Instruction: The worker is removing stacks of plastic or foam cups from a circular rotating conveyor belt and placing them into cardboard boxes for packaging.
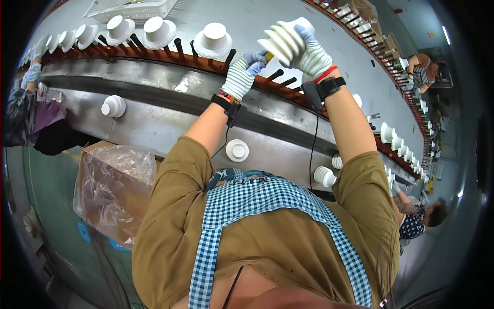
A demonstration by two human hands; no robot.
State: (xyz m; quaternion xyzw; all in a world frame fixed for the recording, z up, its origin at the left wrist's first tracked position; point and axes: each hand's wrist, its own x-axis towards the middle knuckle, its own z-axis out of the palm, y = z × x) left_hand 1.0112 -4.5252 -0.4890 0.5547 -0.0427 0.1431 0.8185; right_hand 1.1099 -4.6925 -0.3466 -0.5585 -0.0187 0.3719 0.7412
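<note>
So the big thing here is the shiny metal worktop (pixel 170 123) running right across the frame. Along its far side there's a long reddish-brown rail (pixel 211 63) of black-tipped pegs (pixel 178 49), many topped with white hat-shaped pieces (pixel 213 40). Lower left, a cardboard box (pixel 118 206) with clear plastic draped over it.

Both hands are gloved and up in the upper middle of the frame. The right hand (pixel 313 59) is clamped on a white ribbed piece (pixel 280 44), held tilted above the rail. My worry, just judging from the pose: striped gloves on a smooth body could slip if the grip loosens, and with hard pegs right below, a drop or a careless swing could chip those fins. Also, the black cable (pixel 315 144) hanging from the right wristband (pixel 329 88) passes near the pegs, so it could snag and jerk the wrist.

As for looks, it's plain matte-ish white, a stack of thin flared fins toward the left and a smooth rounded end at the upper right. No cracks that I can see, but the palm hides a chunk.

Smallest bit: the left hand (pixel 252 64) has its fingers pinched around a little yellow item (pixel 268 56) close beside the fins. Can't tell what it is, or whether it's touching them.
</note>
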